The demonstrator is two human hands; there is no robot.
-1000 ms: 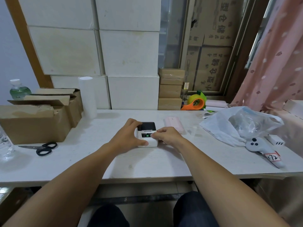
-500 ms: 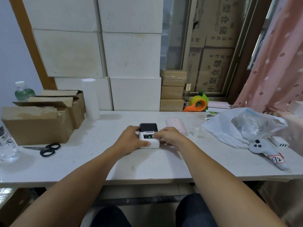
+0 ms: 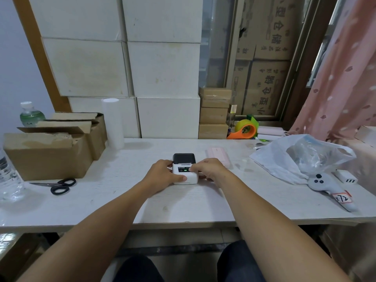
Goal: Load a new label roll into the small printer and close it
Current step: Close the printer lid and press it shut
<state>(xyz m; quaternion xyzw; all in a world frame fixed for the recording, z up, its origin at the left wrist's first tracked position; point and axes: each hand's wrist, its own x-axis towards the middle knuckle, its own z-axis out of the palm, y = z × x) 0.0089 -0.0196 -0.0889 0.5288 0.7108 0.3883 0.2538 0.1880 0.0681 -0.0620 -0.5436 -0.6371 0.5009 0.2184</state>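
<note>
A small white printer [image 3: 184, 167] with a dark lid and a green light sits on the white table [image 3: 183, 202], lid down. My left hand [image 3: 162, 176] grips its left side, thumb on the front corner. My right hand [image 3: 209, 169] holds its right side, with a fingertip on the top panel by the light. No label roll shows in either hand. A tall white paper roll [image 3: 112, 123] stands upright at the back left.
Open cardboard boxes [image 3: 48, 151] and black scissors [image 3: 61, 185] lie left. A pink case [image 3: 218, 154] is just right of the printer. A plastic bag [image 3: 301, 157], a grey controller [image 3: 329, 190], a tape dispenser [image 3: 245, 129] and bottles [image 3: 8, 178] surround the work area.
Both hands stay on the printer. My left hand has slid from over the top towards its left side; the printer itself has hardly moved.
</note>
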